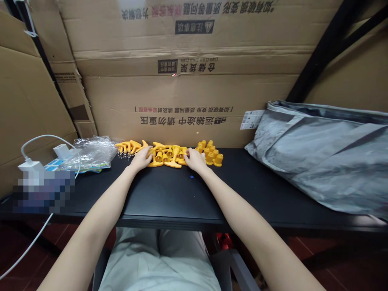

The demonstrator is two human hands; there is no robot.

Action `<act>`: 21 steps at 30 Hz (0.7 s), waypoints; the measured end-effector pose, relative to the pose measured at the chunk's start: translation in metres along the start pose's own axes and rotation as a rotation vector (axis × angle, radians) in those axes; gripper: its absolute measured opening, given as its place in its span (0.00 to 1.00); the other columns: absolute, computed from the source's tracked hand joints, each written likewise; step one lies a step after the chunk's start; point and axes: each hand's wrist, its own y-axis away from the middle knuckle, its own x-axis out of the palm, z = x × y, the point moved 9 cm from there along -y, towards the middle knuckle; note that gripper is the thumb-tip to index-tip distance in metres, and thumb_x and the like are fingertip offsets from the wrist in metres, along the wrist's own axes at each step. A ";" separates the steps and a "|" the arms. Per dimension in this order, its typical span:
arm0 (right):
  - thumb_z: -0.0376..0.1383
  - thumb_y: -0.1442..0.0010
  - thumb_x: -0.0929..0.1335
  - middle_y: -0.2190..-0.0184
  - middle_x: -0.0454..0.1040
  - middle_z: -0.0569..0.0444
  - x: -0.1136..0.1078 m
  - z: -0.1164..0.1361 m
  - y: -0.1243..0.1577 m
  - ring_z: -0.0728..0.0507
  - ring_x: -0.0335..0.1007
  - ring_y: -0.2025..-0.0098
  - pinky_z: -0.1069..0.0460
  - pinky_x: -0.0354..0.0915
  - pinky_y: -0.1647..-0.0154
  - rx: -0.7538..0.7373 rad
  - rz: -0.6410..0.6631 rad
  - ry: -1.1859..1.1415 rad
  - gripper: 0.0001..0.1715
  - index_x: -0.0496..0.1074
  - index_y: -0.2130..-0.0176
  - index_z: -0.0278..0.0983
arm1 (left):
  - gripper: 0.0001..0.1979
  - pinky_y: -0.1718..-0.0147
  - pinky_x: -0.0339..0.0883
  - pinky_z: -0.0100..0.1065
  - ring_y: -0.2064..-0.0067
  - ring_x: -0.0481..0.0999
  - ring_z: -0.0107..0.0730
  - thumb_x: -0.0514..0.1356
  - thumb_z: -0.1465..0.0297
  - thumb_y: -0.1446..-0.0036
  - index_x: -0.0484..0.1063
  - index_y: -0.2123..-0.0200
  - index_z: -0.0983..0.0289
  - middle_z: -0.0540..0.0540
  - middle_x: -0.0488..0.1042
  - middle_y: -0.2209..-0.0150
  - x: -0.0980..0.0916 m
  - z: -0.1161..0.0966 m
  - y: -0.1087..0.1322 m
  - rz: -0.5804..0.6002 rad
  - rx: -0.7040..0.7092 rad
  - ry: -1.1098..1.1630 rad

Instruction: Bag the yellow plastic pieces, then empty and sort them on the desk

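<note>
My left hand (140, 159) rests at the left edge of a heap of yellow plastic T-shaped handles (173, 163), fingers stretched against them. At the heap's right edge my right hand (195, 159) touches the yellow parts with its fingers apart. Both hands flank the heap, and neither has a piece lifted. Yellow hollow cups (165, 157) lie mixed among the handles. Left of my left hand is a row of yellow T-handles with metal spirals, like corkscrews (129, 147). Just right of my right hand, several yellow flanged caps (217, 159) stand grouped. My fingertips are partly hidden among the parts.
Clear plastic bags (93, 151) lie on the black table (169, 198) at left, near a white charger (32, 170) with a cable and a blurred-out dark object (45, 193). A large grey bag (321, 157) fills the right side. Cardboard (188, 91) walls the back.
</note>
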 end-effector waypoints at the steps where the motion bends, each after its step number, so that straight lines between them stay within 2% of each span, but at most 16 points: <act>1: 0.35 0.38 0.60 0.54 0.75 0.44 -0.007 0.006 0.002 0.38 0.68 0.50 0.45 0.58 0.53 -0.029 -0.042 -0.012 0.11 0.68 0.58 0.36 | 0.22 0.42 0.61 0.40 0.42 0.69 0.39 0.52 0.70 0.41 0.63 0.43 0.65 0.61 0.70 0.44 -0.006 -0.004 0.000 -0.039 0.008 0.021; 3: 0.35 0.37 0.59 0.56 0.75 0.44 -0.018 0.021 0.006 0.38 0.69 0.51 0.44 0.57 0.51 -0.093 -0.105 -0.088 0.12 0.70 0.59 0.36 | 0.22 0.43 0.61 0.40 0.42 0.68 0.38 0.50 0.69 0.39 0.60 0.42 0.65 0.62 0.68 0.43 -0.018 -0.014 0.001 -0.114 0.031 0.062; 6: 0.38 0.36 0.59 0.56 0.76 0.47 -0.024 0.046 0.012 0.41 0.70 0.53 0.45 0.58 0.49 -0.199 -0.123 -0.284 0.14 0.71 0.58 0.37 | 0.23 0.44 0.61 0.41 0.42 0.67 0.39 0.50 0.67 0.38 0.57 0.41 0.64 0.62 0.67 0.42 -0.030 -0.037 0.003 -0.183 0.080 0.106; 9: 0.41 0.35 0.59 0.54 0.75 0.50 -0.019 0.067 0.016 0.43 0.70 0.52 0.46 0.60 0.48 -0.301 -0.089 -0.520 0.16 0.71 0.55 0.39 | 0.20 0.48 0.65 0.41 0.46 0.71 0.39 0.51 0.67 0.39 0.58 0.43 0.63 0.61 0.70 0.47 -0.029 -0.064 0.007 -0.180 0.153 0.150; 11: 0.44 0.35 0.57 0.56 0.75 0.51 -0.012 0.075 0.018 0.44 0.70 0.53 0.46 0.63 0.49 -0.347 -0.046 -0.672 0.18 0.70 0.57 0.39 | 0.17 0.53 0.68 0.39 0.53 0.75 0.37 0.51 0.67 0.39 0.60 0.47 0.63 0.59 0.73 0.53 -0.024 -0.079 0.009 -0.140 0.194 0.176; 13: 0.49 0.35 0.56 0.63 0.74 0.52 -0.006 0.077 0.018 0.44 0.70 0.58 0.47 0.65 0.53 -0.355 0.000 -0.795 0.21 0.70 0.62 0.40 | 0.14 0.58 0.69 0.38 0.58 0.76 0.36 0.51 0.66 0.39 0.61 0.50 0.62 0.58 0.74 0.57 -0.018 -0.089 0.012 -0.104 0.217 0.184; 16: 0.56 0.39 0.57 0.71 0.70 0.54 -0.002 0.073 0.015 0.45 0.68 0.65 0.49 0.66 0.59 -0.309 0.020 -0.888 0.25 0.66 0.69 0.40 | 0.13 0.61 0.70 0.37 0.61 0.76 0.36 0.51 0.64 0.38 0.61 0.51 0.63 0.58 0.74 0.59 -0.013 -0.099 0.016 -0.061 0.256 0.175; 21: 0.54 0.42 0.59 0.73 0.69 0.55 -0.006 0.063 0.013 0.45 0.68 0.68 0.50 0.65 0.63 -0.207 -0.024 -0.900 0.22 0.64 0.72 0.40 | 0.12 0.59 0.69 0.36 0.60 0.75 0.35 0.46 0.69 0.36 0.65 0.54 0.64 0.59 0.74 0.59 -0.011 -0.111 0.018 -0.003 0.374 0.141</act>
